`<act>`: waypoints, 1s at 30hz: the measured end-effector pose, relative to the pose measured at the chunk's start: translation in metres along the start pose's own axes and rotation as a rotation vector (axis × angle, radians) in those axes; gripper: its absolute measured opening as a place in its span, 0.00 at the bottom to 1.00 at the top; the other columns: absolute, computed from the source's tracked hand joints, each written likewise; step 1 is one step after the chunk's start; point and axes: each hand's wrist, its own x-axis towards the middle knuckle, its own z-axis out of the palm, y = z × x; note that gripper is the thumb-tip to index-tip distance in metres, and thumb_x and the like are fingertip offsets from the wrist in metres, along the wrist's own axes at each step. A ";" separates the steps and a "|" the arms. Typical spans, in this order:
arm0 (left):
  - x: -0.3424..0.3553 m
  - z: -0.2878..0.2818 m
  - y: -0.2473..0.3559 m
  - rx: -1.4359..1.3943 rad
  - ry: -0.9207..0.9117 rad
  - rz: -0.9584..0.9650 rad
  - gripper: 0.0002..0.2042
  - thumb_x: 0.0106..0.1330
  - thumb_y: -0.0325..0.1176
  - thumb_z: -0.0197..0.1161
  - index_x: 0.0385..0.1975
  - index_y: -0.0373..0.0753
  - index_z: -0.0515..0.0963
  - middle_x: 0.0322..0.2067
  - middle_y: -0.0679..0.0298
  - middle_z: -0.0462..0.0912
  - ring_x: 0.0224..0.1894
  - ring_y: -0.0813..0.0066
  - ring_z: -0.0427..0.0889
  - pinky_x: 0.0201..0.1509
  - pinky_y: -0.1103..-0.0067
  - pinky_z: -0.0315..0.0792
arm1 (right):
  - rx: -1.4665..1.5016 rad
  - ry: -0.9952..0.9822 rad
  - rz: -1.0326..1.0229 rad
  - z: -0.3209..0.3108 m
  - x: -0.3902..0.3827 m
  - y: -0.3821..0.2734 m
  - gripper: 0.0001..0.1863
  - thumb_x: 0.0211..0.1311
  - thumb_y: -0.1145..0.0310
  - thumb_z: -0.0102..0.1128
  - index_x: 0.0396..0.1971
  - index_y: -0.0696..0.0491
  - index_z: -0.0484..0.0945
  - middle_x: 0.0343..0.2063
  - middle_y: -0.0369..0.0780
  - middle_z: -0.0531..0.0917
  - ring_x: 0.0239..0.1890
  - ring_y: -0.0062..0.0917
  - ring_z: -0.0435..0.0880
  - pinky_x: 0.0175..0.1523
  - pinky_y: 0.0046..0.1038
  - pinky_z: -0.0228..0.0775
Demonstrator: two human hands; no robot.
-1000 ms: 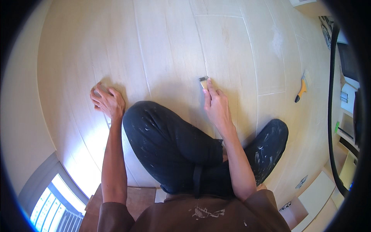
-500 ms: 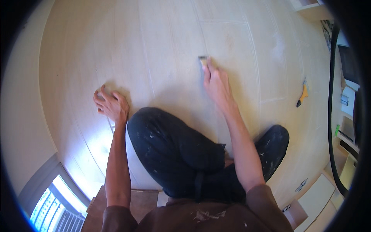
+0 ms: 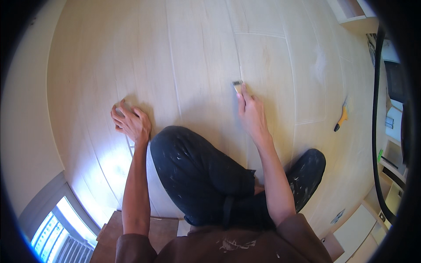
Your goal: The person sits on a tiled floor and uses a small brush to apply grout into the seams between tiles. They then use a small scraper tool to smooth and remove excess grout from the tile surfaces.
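The right hand (image 3: 253, 111) gripped a small flat hand tool with a pale yellow handle and a dark tip (image 3: 238, 89). Its fingers were closed narrowly on the handle, with the index finger extended along the right side. The tool was positioned ahead of the person, its dark tip at a narrow straight seam (image 3: 239, 59) in the pale wood-look plank floor (image 3: 197, 65). Contact between tip and floor could not be determined.

The left hand (image 3: 132, 124) was placed palm down on the floor, fingers spread and bent; the underside of the palm was hidden. Its wrist was located just beside the left knee of the black, pale-spattered trousers (image 3: 193, 162). A yellow-handled tool with a black end (image 3: 340, 119) lay on the floor, well apart from the right hand, to its right.
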 end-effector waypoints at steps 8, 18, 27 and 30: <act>-0.002 0.000 -0.001 0.025 -0.010 0.003 0.24 0.74 0.38 0.54 0.70 0.48 0.67 0.71 0.50 0.60 0.75 0.48 0.58 0.71 0.49 0.54 | -0.011 0.039 -0.045 0.007 0.049 -0.002 0.26 0.80 0.58 0.51 0.66 0.62 0.75 0.31 0.64 0.82 0.33 0.56 0.85 0.40 0.52 0.78; 0.001 0.001 -0.003 -0.003 -0.018 0.012 0.25 0.73 0.37 0.54 0.70 0.44 0.68 0.72 0.47 0.59 0.77 0.47 0.54 0.71 0.47 0.52 | -0.002 0.064 -0.081 0.008 0.078 -0.004 0.27 0.80 0.57 0.51 0.67 0.61 0.74 0.32 0.65 0.83 0.35 0.58 0.86 0.41 0.53 0.78; 0.000 -0.001 -0.003 0.020 -0.040 -0.010 0.25 0.74 0.38 0.53 0.71 0.45 0.67 0.73 0.47 0.58 0.77 0.47 0.52 0.72 0.47 0.51 | 0.012 0.022 -0.063 -0.006 0.096 -0.019 0.27 0.81 0.56 0.49 0.66 0.60 0.75 0.34 0.64 0.83 0.38 0.60 0.86 0.46 0.54 0.79; 0.001 -0.001 -0.002 0.011 -0.040 0.003 0.26 0.73 0.38 0.53 0.71 0.44 0.67 0.73 0.47 0.58 0.78 0.47 0.52 0.72 0.47 0.51 | 0.028 0.089 -0.081 -0.004 0.117 -0.024 0.24 0.80 0.59 0.52 0.63 0.61 0.78 0.31 0.63 0.83 0.34 0.58 0.86 0.41 0.52 0.77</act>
